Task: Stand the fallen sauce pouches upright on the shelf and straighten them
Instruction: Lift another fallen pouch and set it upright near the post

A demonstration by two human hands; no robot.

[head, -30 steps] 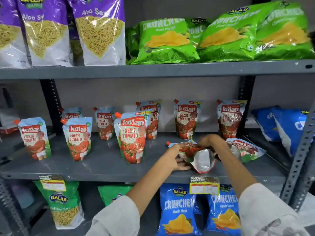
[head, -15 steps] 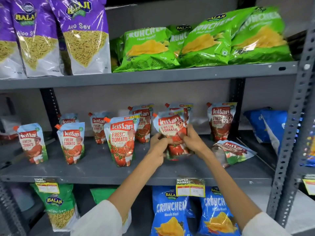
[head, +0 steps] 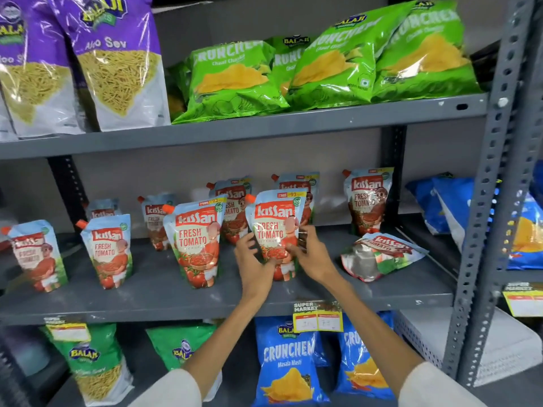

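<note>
1. Head view: your left hand (head: 255, 261) and right hand (head: 312, 255) pinch the lower sides of the Kissan tomato sauce pouch (head: 276, 230), upright near the middle shelf (head: 205, 306) front.
2. Flatten its base (label facing you) before letting go.
3. The fallen pouch (head: 382, 255) lies just right.

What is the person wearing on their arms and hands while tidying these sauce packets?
Both hands are bare: no gloves, rings, watch or bracelets show on the left hand or the right hand. The forearms are uncovered too. Each arm wears a plain off-white sleeve, the left sleeve and the right sleeve, pushed up towards the elbow, in loose, soft-looking fabric without visible pattern or markings.
</note>
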